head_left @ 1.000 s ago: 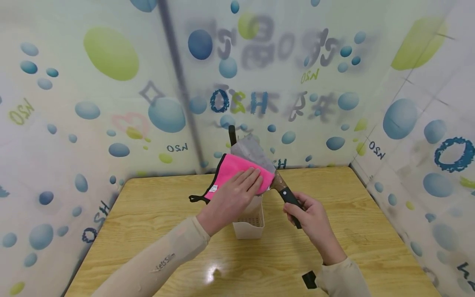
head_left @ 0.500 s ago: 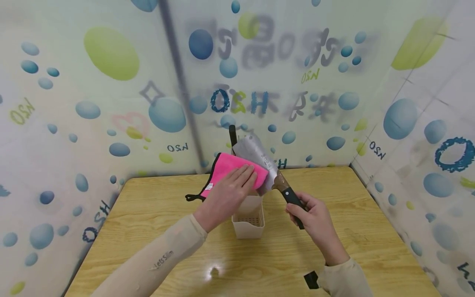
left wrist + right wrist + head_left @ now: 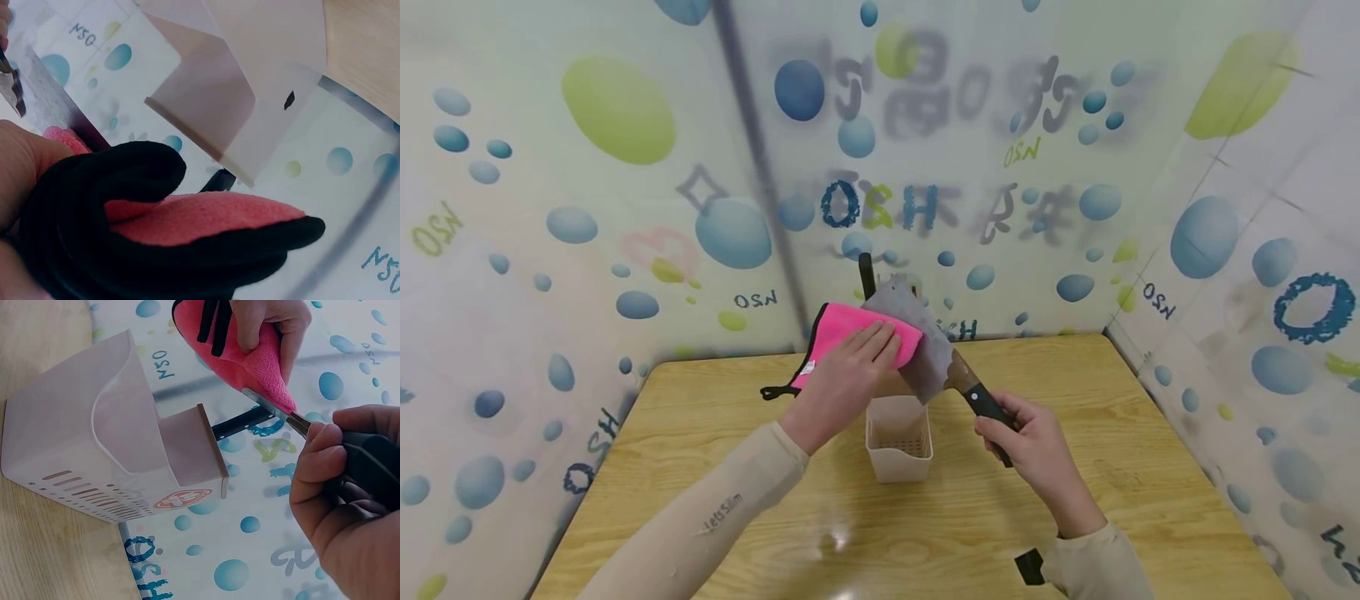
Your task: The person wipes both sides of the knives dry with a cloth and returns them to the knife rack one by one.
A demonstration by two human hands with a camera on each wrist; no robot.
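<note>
And here's the steel in the air: a broad grey metal cleaver with a black riveted handle [image 3: 931, 367], raised aslant above the tabletop, its handle running down toward the person's right side. The right hand [image 3: 1033, 442] has it, grip closed round the black handle, thumb laid along the top, fingers curled beneath.

Over to the left hand [image 3: 842, 379], and what a bright picture: a bright pink plush cloth with black edging [image 3: 838, 329], pressed against the cleaver's broad face and covering part of it. That grip is drawn in on the folded cloth, the right wrist view showing thumb on one side and fingers on the other. A black loop [image 3: 778, 392] hangs off the cloth's corner, a small white label [image 3: 808, 367] just beside it.

Below the blade, upright on the pale wood-grain tabletop [image 3: 700, 408], stands an off-white plastic holder with a slotted wall and a scooped front [image 3: 898, 462]; the right wrist view catches a red printed mark [image 3: 182, 499] on its side. Behind the cleaver, a slim black handle [image 3: 867, 275] juts upward; whether blade and handle touch, I can't tell.
</note>
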